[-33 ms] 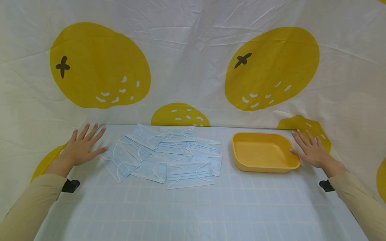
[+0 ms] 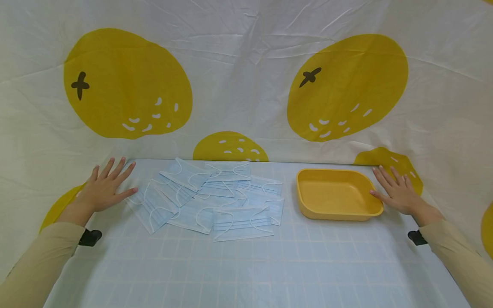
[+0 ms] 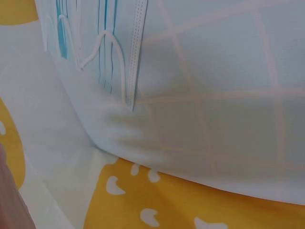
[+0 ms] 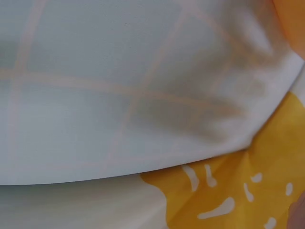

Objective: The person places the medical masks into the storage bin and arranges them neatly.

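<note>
Several light blue disposable face masks (image 2: 242, 224) with white ear loops lie overlapping in a loose, flat pile left of the table's middle. My left hand (image 2: 105, 188) is at the left side, fingers spread, its thumb close to the leftmost mask (image 2: 152, 209). That pile's edge, one mask (image 3: 107, 62) with its loop, shows in the left wrist view. Right of the pile stands a yellow plastic tray (image 2: 339, 216) with nothing in it. At its right end is my right hand (image 2: 398, 192), fingers extended, thumb overlapping the rim. Neither hand holds anything.
A pale blue checked cloth (image 2: 246, 269) covers the table. Behind it hangs a white curtain (image 2: 239, 85) with large yellow fruit prints, meeting the table's back edge. In the right wrist view, the tray's corner (image 4: 293, 24) shows at upper right.
</note>
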Demonstrator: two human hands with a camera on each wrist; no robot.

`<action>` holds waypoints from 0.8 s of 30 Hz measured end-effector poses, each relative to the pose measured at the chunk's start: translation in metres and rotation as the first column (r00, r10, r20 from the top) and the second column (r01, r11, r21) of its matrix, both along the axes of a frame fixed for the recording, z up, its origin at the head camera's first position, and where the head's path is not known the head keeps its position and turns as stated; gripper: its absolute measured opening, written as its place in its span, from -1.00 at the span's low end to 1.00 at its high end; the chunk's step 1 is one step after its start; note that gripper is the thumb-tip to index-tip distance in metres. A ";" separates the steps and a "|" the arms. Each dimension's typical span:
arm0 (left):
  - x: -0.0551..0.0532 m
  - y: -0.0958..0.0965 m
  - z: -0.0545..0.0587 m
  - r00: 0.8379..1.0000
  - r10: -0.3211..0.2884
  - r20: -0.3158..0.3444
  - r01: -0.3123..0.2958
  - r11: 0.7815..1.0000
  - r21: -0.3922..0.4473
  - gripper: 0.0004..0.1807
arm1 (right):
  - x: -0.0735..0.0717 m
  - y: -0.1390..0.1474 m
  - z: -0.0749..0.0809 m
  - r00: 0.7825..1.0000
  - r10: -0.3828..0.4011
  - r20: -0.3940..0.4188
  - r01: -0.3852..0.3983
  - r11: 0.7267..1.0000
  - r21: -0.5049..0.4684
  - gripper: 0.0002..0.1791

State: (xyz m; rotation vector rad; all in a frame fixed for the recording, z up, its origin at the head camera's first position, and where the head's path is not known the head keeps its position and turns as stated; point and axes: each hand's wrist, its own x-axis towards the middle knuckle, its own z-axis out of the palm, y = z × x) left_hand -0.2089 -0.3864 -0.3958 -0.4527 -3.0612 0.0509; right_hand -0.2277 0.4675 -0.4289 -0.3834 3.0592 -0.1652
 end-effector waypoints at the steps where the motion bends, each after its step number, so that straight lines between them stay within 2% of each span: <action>1: 0.000 0.000 -0.001 1.000 0.000 0.000 0.000 1.000 0.000 -0.04 | 0.000 0.000 0.000 1.000 0.000 0.005 0.000 1.000 0.005 -0.07; 9: -0.001 0.000 -0.001 1.000 -0.011 -0.004 0.011 1.000 0.004 -0.05 | 0.001 -0.001 -0.002 1.000 0.007 -0.002 -0.007 1.000 0.007 -0.07; 15: -0.002 0.002 -0.004 0.999 -0.031 -0.027 0.032 0.999 0.043 -0.05 | 0.001 -0.002 -0.001 1.000 0.004 -0.004 -0.004 1.000 -0.019 -0.10; 24: 0.000 0.003 -0.010 1.000 -0.022 -0.020 0.024 0.994 0.104 -0.03 | 0.001 -0.006 0.001 0.999 -0.034 0.032 0.039 0.982 -0.183 -0.13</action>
